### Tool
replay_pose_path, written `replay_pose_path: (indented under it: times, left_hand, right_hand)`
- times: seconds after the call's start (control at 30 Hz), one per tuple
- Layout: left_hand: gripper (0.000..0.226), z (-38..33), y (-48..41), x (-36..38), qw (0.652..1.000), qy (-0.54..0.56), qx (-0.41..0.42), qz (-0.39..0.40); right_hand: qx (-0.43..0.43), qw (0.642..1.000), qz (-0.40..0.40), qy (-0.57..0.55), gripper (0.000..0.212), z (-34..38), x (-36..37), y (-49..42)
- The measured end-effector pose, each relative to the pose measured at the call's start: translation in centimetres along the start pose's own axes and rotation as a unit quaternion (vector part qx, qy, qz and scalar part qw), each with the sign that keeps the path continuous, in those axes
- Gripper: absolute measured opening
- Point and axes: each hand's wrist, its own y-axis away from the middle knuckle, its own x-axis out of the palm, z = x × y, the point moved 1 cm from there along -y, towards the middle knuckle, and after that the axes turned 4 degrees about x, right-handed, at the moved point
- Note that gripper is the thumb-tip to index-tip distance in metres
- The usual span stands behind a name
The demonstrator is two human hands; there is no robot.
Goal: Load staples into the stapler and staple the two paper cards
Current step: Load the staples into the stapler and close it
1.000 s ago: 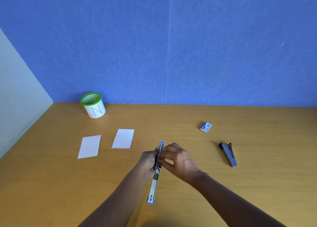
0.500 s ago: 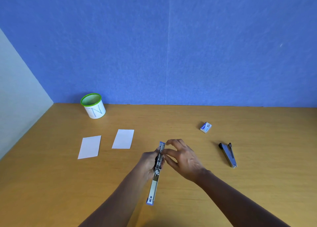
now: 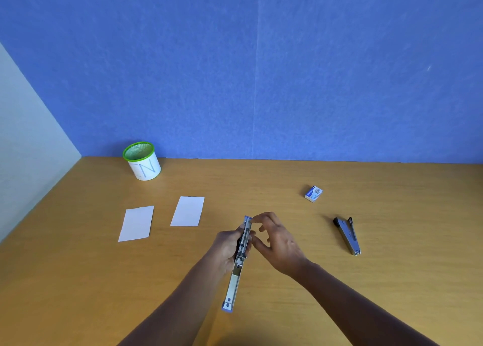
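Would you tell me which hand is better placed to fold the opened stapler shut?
Right. The left hand grips the opened stapler at its middle, steadying it. The right hand sits beside it with relaxed fingers, holding nothing, so it is probably free to swing the top over.

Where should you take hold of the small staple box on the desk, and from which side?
Pinch the staple box across its two long side faces, coming straight down from above. It lies flat on the desk with bare wood all round, nearest the right hand; the left hand holds the open stapler.
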Motion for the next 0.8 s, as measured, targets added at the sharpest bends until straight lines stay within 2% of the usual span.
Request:
replay_pose_path:
  times: [0.13, 0.27, 0.33, 0.47, 0.63, 0.7, 0.8]
  left_hand:
    - [0.038, 0.0, 0.0, -0.2, 1.0, 0.013, 0.002, -0.006]
    - [0.038, -0.2, -0.2, -0.3, 0.999, 0.042, -0.003, -0.02]
    - [0.038, -0.3, -0.4, -0.3, 0.999, 0.014, -0.004, -0.038]
    - [0.038, -0.5, -0.3, -0.3, 0.999, 0.019, 0.005, -0.038]
    - [0.037, -0.2, -0.7, -0.7, 0.999, 0.019, 0.011, -0.046]
    - [0.036, 0.0, -0.9, -0.6, 0.999, 0.016, 0.015, -0.045]
    - [0.034, 0.1, -1.0, -0.2, 0.998, 0.03, 0.022, -0.043]
  right_hand:
    - [-0.038, 0.999, -0.018, 0.0, 0.029, 0.4, -0.6, 0.5]
    - [-0.151, 0.988, -0.026, 0.014, 0.028, 1.8, -1.0, 1.1]
    - [-0.188, 0.981, -0.024, 0.039, 0.023, 2.5, -0.7, 1.2]
    - [-0.218, 0.973, -0.029, 0.073, 0.012, 2.6, 0.2, 1.0]
    - [-0.157, 0.986, -0.033, 0.044, 0.015, 2.3, 0.5, 0.5]
    - [-0.066, 0.997, -0.049, -0.012, 0.015, 2.4, 0.4, 0.2]
    - [0.066, 0.992, -0.063, -0.091, 0.01, 2.4, 0.5, -0.5]
